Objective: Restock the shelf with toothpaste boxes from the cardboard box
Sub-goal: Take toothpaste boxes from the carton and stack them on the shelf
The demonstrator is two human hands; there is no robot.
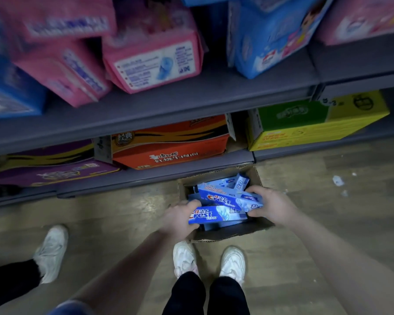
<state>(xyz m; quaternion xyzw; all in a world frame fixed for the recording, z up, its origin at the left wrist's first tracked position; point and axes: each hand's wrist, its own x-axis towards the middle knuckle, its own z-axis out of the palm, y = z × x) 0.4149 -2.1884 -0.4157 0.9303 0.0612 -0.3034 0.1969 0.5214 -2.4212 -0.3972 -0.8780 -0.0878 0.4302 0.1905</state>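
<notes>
Crest toothpaste boxes (216, 215) lie jumbled in cardboard box (257, 227), lower centre of frame, on floor. Left hand (180, 220) grips near box; right hand (271, 206) grips upper box's end. Risk: loose stack slides, boxes drop back.

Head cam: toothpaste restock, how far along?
Done: nothing visibly shelved; no toothpaste shows on the grey shelves. In hand: over the brown cardboard box on the floor, the left hand grips one blue Crest toothpaste box and the right hand grips another blue Crest box. Left: shelving these, plus more blue boxes in the carton.
</notes>
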